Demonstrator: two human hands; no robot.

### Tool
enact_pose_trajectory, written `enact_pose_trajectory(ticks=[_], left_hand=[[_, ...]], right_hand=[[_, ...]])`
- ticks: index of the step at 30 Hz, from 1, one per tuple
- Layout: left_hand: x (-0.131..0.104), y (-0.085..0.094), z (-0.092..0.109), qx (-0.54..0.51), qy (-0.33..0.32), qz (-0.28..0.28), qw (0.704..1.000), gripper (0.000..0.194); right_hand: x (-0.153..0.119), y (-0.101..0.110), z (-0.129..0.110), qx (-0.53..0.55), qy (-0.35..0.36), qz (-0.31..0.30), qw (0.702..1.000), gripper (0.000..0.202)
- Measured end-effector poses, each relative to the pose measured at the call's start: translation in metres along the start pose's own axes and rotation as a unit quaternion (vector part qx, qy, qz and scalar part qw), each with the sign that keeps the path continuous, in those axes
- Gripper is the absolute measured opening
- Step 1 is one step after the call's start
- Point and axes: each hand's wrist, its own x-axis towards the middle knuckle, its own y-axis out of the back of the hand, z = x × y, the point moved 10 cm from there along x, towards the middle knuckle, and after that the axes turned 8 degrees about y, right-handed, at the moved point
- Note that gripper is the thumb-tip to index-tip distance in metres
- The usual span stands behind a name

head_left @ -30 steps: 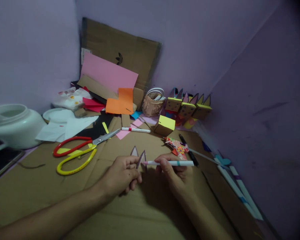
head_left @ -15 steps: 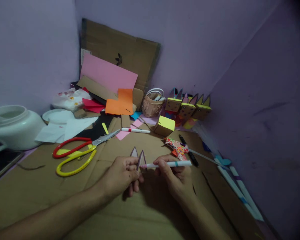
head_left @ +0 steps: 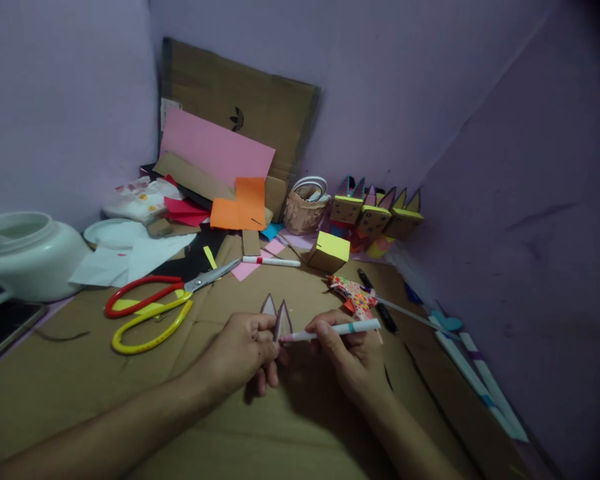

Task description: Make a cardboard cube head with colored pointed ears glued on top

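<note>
Two pointed ear-shaped pieces (head_left: 284, 321) with dark outlines stand up from the fingers of my left hand (head_left: 253, 350), which pinches them near their base. My right hand (head_left: 353, 350) grips a white marker (head_left: 347, 328) with a teal band. The marker's pink tip touches the lower part of the right-hand ear piece. Beyond my hands sits a small cardboard box (head_left: 329, 252) with a yellow top. Scissors (head_left: 185, 293) with red and yellow handles lie open to the left of my left hand.
A white pot (head_left: 35, 257) stands at the left by a phone (head_left: 10, 327). Orange paper (head_left: 240, 205), a red-banded marker (head_left: 273, 262), a woven basket (head_left: 306, 210) and box figures with ears (head_left: 375, 219) are at the back. More markers (head_left: 475, 380) lie at right.
The marker in my right hand has tilted slightly, and its tip has moved a little lower on the ear piece. My left hand has hardly moved.
</note>
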Motion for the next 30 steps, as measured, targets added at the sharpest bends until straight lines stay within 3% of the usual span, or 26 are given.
enact_pose_trajectory(ticks=[3, 9, 16, 22, 27, 30], left_hand=[[0.000, -0.001, -0.001, -0.002, 0.007, -0.004, 1.000, 0.015], [-0.003, -0.001, 0.002, -0.016, 0.009, -0.013, 1.000, 0.024], [-0.002, -0.001, 0.002, -0.022, 0.000, -0.006, 1.000, 0.017], [-0.002, -0.002, 0.003, -0.019, 0.003, -0.014, 1.000, 0.023], [-0.002, 0.001, 0.002, -0.014, 0.000, -0.005, 1.000, 0.017], [-0.002, 0.001, 0.002, -0.019, -0.003, -0.009, 1.000, 0.018]], right_hand=[[0.000, -0.002, 0.002, 0.007, -0.006, -0.011, 1.000, 0.028], [0.006, 0.013, -0.005, -0.009, 0.045, 0.052, 0.998, 0.021], [0.003, 0.003, 0.000, 0.003, 0.015, -0.004, 1.000, 0.024], [0.005, 0.011, -0.008, -0.010, 0.053, 0.034, 0.998, 0.020], [0.001, 0.004, 0.000, 0.000, 0.017, -0.010, 1.000, 0.024], [0.002, 0.007, -0.002, -0.003, 0.027, 0.006, 1.000, 0.023]])
